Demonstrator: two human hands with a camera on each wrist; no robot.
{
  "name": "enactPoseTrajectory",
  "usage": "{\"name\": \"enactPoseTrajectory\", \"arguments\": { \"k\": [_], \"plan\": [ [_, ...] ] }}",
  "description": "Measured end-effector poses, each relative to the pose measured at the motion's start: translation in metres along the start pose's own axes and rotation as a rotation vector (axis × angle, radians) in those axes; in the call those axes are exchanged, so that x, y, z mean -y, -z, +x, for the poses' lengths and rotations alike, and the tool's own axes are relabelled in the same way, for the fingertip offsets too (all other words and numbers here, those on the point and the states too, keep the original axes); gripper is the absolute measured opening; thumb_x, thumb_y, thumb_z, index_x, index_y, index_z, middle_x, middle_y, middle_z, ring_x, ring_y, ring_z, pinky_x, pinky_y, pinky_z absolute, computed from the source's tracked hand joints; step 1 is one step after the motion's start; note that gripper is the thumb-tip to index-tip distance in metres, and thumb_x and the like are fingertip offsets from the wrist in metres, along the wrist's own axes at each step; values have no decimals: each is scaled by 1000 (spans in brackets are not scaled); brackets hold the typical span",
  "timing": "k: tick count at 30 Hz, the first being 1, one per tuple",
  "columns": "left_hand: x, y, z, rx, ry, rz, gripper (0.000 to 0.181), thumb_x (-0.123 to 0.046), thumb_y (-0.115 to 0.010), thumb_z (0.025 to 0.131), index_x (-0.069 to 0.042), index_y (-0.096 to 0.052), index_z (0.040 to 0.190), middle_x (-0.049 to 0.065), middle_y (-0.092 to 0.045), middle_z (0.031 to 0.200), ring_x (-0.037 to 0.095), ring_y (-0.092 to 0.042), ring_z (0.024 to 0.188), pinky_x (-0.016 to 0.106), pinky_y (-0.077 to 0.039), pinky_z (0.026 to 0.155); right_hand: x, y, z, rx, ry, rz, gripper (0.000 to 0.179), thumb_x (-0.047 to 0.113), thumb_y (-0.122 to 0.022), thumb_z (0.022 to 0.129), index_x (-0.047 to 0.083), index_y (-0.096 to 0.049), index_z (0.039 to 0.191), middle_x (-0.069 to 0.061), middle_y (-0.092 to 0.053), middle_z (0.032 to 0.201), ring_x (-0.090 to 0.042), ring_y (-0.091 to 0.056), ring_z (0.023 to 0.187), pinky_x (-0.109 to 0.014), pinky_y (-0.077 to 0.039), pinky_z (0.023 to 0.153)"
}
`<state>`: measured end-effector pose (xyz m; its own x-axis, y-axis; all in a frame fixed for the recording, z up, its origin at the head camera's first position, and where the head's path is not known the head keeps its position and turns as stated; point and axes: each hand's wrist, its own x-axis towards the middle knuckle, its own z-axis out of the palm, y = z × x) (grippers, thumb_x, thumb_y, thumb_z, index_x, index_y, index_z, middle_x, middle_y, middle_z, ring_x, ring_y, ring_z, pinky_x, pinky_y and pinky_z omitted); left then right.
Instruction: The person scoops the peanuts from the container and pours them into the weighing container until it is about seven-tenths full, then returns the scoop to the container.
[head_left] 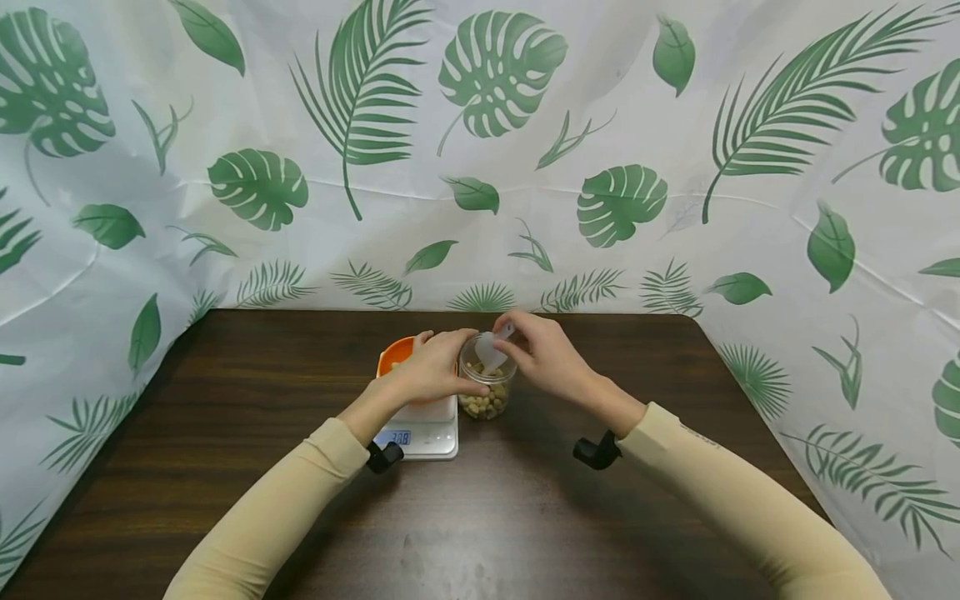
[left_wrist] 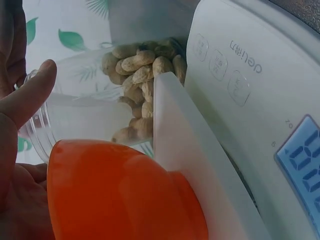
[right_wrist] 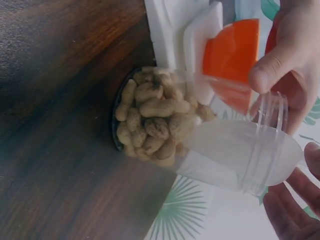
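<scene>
Orange bowl (left_wrist: 115,190) on scale (head_left: 435,447), beside jar (right_wrist: 215,176)

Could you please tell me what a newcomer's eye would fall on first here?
Probably the orange bowl, vivid on the white scale on the dark table. Just right of it in the head view, the left hand holds a clear jar of peanuts while the right hand pinches a pale scoop dipped inside. Behind the table is a leaf-printed white backdrop.
</scene>
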<state>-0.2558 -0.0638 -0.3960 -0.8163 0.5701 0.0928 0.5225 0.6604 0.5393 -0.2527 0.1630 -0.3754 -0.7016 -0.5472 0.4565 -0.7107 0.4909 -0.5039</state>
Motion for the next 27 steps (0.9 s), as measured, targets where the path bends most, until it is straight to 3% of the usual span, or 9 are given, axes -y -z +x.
{"name": "enactPoseTrajectory", "arguments": {
  "k": [13,20,27],
  "plan": [
    [-2,1,0,22,20,-2,86,-42,-85,85,-3,-45,151,9,-59,142,25,-54,129,66,-15,113,-3,-14,-3,90,31,14,17,9,-74,96,7,-68,112,-1,-73,101,-11,-71,84,-30,-57,73],
    [-3,0,0,9,12,-12,85,-42,-86,85,-4,-46,150,7,-64,131,24,-57,122,67,-16,112,-4,-10,-1,35,-76,95,13,14,-71,99,10,-69,110,-1,-70,89,-18,-65,69,-32,-51,61],
    [-2,-1,0,-10,3,-24,84,-40,-88,83,-3,-49,147,7,-64,130,24,-58,119,65,-17,111,-8,-2,-4,-34,-260,228,16,22,-70,100,11,-70,113,-2,-73,96,-31,-71,83,-34,-55,67]
  ]
}}
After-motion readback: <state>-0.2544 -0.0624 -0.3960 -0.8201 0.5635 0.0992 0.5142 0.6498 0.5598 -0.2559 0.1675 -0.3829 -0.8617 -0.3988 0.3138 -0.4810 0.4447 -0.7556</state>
